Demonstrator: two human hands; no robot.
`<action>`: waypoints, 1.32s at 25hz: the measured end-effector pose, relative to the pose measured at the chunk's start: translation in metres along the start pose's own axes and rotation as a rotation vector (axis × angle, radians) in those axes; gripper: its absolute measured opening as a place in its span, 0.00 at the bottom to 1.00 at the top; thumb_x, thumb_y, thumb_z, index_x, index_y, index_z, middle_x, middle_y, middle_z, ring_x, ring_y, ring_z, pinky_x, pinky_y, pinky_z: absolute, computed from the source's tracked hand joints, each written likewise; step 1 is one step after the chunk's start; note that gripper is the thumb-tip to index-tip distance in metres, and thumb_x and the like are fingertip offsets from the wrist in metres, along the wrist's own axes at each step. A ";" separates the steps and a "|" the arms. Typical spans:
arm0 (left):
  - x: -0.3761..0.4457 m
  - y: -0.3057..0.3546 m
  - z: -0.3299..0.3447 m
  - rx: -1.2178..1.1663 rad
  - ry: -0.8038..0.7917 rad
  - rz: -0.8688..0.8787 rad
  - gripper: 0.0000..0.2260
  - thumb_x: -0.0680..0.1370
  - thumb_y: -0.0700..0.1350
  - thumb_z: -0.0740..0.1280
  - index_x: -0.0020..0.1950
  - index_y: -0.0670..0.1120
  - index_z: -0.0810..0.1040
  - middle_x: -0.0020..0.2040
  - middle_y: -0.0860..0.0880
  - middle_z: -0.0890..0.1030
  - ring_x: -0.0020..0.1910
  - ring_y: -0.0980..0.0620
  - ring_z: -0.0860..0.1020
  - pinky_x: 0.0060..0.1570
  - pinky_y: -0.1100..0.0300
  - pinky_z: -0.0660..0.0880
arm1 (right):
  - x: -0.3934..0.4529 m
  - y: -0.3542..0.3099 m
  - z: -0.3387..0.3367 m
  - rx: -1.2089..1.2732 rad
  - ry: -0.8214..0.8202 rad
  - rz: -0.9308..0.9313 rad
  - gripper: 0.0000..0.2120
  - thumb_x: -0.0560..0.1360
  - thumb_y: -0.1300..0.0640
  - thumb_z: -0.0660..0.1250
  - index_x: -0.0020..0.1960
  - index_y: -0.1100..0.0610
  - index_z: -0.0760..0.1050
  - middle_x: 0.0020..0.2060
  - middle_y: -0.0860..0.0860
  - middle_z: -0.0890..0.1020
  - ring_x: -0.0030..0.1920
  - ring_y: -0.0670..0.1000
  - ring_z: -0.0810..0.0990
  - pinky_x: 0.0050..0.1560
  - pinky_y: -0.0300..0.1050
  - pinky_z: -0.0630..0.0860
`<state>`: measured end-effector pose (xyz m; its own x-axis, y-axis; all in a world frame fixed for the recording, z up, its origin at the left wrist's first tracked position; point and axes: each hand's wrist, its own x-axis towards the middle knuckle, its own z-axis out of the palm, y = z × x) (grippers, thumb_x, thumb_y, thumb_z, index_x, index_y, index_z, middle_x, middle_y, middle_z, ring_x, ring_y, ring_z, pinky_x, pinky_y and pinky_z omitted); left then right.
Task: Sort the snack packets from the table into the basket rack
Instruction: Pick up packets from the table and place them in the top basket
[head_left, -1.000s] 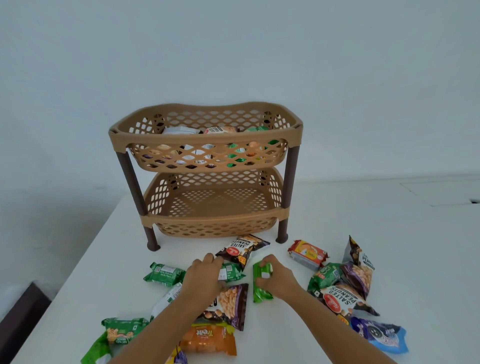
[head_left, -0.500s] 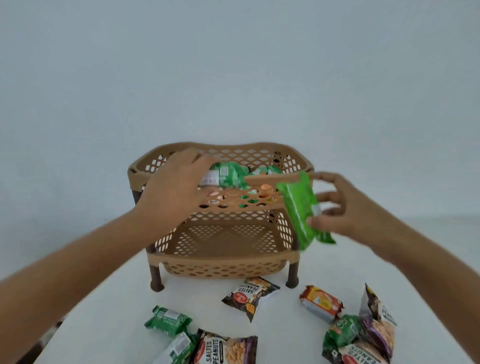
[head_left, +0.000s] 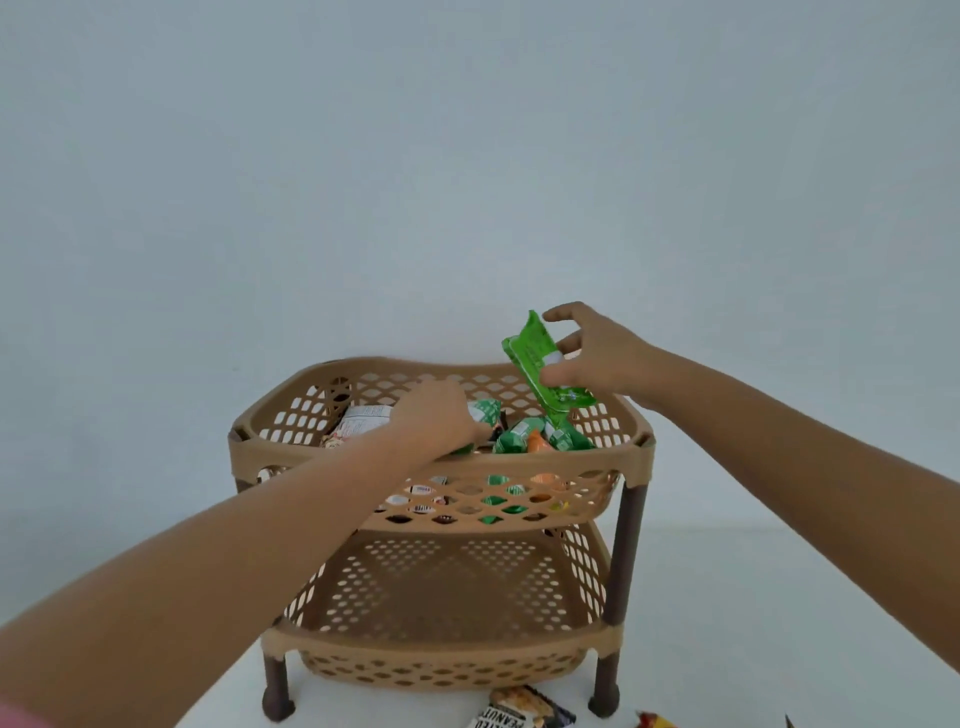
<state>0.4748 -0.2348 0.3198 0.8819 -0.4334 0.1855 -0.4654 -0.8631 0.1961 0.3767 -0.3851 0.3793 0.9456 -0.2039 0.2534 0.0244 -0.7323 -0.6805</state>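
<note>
- Now the right hand (head_left: 597, 358) pinches a flat bright green plastic snack packet (head_left: 545, 379) between thumb and fingers, so this grip is closed on the packet.
- The packet hangs in the air above the right back part of the upper tier (head_left: 441, 457) of the tan perforated plastic basket rack with dark brown legs (head_left: 631, 551).
- Its long axis is tilted: the top end points up and to the left, the lower end points down and to the right, towards the inside of the tier. The lower end is just above the green packets already lying in the tier (head_left: 524, 434), and I cannot tell if it touches them.
- The hand holds the packet from its right side, at about the middle, so the packet lies to the left of the grip and over the tier, inside the rim.
- The left hand (head_left: 441, 415) is lower, inside the upper tier, curled on another green packet with white print (head_left: 485, 410). It seems to hold it, so I judge this grip as closed on it.
- I think the coming move is short: the right hand only needs to go down a little and open, because the packet is already over the opening.
- The lower tier (head_left: 441, 587) looks empty.
- On the white desk (head_left: 415, 712), in front of the rack, a dark peanut packet (head_left: 519, 714) waits, partly cut by the edge of the view.
</note>
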 end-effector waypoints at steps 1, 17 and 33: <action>0.003 0.000 0.005 0.012 -0.034 -0.003 0.19 0.70 0.56 0.68 0.31 0.45 0.66 0.27 0.50 0.69 0.25 0.54 0.68 0.23 0.62 0.62 | 0.014 0.002 0.004 -0.061 -0.030 -0.009 0.34 0.69 0.59 0.71 0.70 0.49 0.60 0.51 0.51 0.76 0.40 0.47 0.77 0.37 0.39 0.75; 0.033 -0.007 0.029 0.196 -0.346 0.016 0.20 0.73 0.41 0.65 0.64 0.41 0.71 0.52 0.44 0.78 0.54 0.44 0.75 0.51 0.52 0.72 | 0.125 0.035 0.108 -0.606 -0.601 -0.118 0.21 0.68 0.59 0.73 0.57 0.51 0.69 0.60 0.51 0.75 0.50 0.50 0.76 0.47 0.43 0.75; -0.070 0.015 -0.009 0.000 0.433 0.313 0.18 0.75 0.46 0.62 0.63 0.42 0.64 0.56 0.40 0.73 0.54 0.39 0.73 0.42 0.50 0.67 | -0.024 -0.031 0.010 -0.524 -0.002 -0.343 0.14 0.72 0.55 0.68 0.58 0.49 0.74 0.49 0.45 0.81 0.48 0.46 0.79 0.49 0.39 0.71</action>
<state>0.4051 -0.2146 0.3187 0.5894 -0.5236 0.6152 -0.7014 -0.7095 0.0682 0.3568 -0.3507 0.3875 0.9127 0.1007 0.3960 0.1654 -0.9772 -0.1329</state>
